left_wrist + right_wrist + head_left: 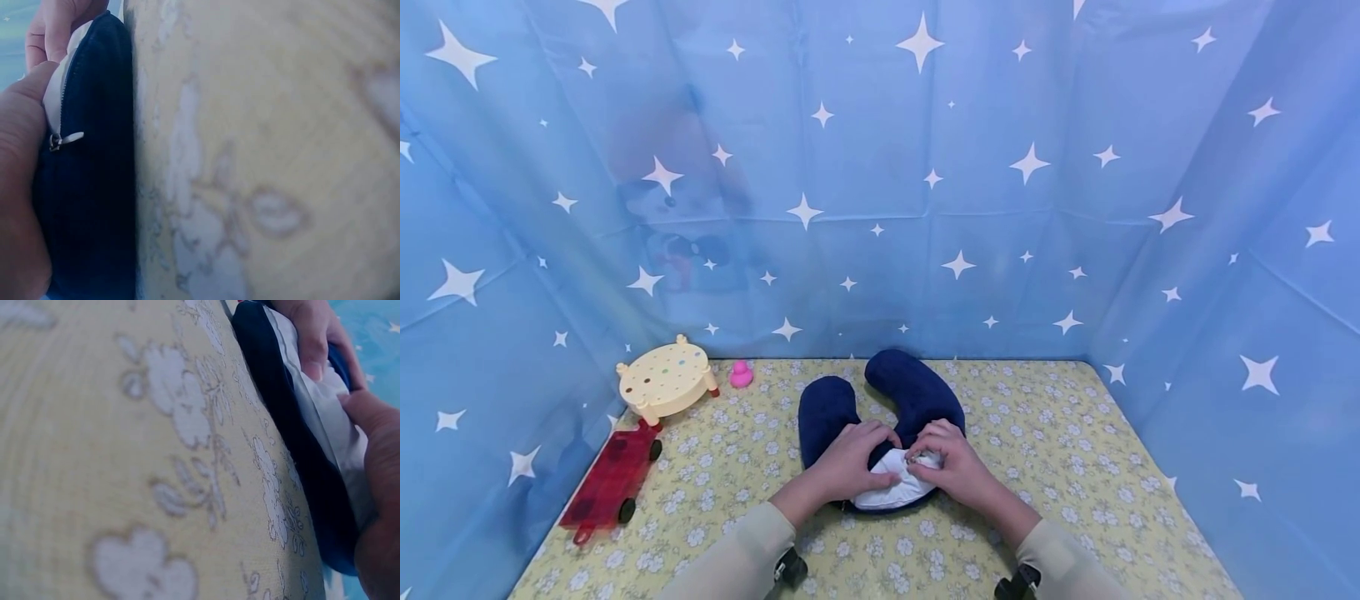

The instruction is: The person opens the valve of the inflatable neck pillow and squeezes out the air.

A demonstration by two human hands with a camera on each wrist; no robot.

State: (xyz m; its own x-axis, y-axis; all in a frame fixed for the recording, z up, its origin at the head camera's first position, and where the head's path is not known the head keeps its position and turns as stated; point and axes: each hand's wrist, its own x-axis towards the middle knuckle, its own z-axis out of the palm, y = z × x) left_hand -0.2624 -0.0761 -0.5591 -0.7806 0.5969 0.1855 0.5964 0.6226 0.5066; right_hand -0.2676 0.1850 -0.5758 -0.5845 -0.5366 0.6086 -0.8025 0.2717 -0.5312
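Observation:
A navy U-shaped neck pillow [917, 392] lies on the table with its curved end towards me. Its zipper is undone there, baring white inner fabric [887, 492]. My left hand [852, 457] grips the pillow at the left of the opening, thumb on the white fabric and fingers over the navy cover. At the right of the opening, my right hand [953, 463] pinches the white fabric between thumb and fingers. In the left wrist view, the silver zipper slider [65, 140] sits at one end of the open zipper, beside my left hand.
At the far left stands a cream, dotted toy table [666, 379] with short legs. Just in front is a red see-through toy cart [610, 479] with black wheels. A pink toy duck [741, 374] sits near the back edge. Starry blue curtains [880, 167] enclose the flowered tabletop [1075, 500].

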